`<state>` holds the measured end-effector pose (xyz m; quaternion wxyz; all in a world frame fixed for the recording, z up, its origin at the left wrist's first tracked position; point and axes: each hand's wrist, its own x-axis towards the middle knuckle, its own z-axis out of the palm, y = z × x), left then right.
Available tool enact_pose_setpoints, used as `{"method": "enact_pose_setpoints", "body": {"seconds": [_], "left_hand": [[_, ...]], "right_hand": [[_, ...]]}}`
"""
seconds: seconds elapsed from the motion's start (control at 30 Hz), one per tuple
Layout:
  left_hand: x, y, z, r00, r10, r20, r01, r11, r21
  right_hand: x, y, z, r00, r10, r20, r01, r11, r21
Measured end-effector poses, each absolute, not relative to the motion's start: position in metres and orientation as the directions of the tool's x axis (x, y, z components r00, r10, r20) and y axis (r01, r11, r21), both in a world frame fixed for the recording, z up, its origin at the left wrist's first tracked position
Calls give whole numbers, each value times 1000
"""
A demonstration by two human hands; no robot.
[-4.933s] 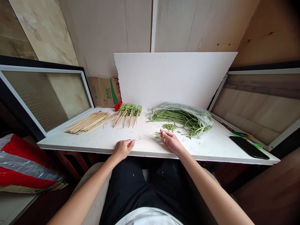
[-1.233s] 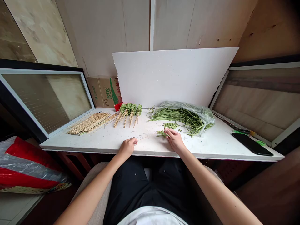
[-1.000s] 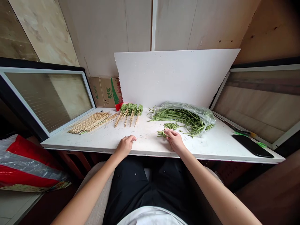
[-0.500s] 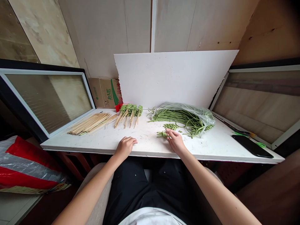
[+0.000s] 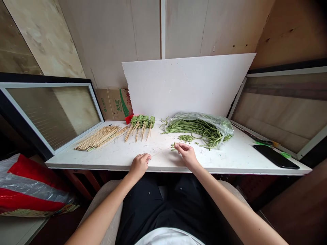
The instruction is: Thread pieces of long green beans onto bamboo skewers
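Note:
My left hand is closed just above the table's front edge. A thin pale bamboo skewer, faint against the white top, runs from its fingertips toward the right hand. My right hand pinches a folded green long bean at the skewer's far end; the fingers partly cover it. Just behind lies a small pile of cut bean pieces. Long beans spill from a clear plastic bag farther back. Finished bean skewers lie at the back left, beside a heap of bare bamboo skewers.
The white table has a white board upright along its back. A cardboard box stands behind the skewers. Framed glass panels flank both sides. A black phone lies at the right. A red-and-clear bag sits low on the left.
The right hand has shifted slightly left, and the folded bean now shows less beyond its fingers. The left hand has moved slightly right, and the skewer shows faintly between them. The view has tilted a little.

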<state>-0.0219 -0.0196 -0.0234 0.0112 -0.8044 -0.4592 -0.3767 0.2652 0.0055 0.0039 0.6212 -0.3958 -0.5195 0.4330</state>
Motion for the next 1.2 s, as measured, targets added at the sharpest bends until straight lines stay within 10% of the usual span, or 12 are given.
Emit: {"method": "enact_pose_setpoints", "body": {"seconds": [1.2], "left_hand": [[-15, -24, -16, 238, 743, 626, 761, -543, 355]], "right_hand": [[283, 5, 24, -92, 928, 362, 154, 372, -915]]}}
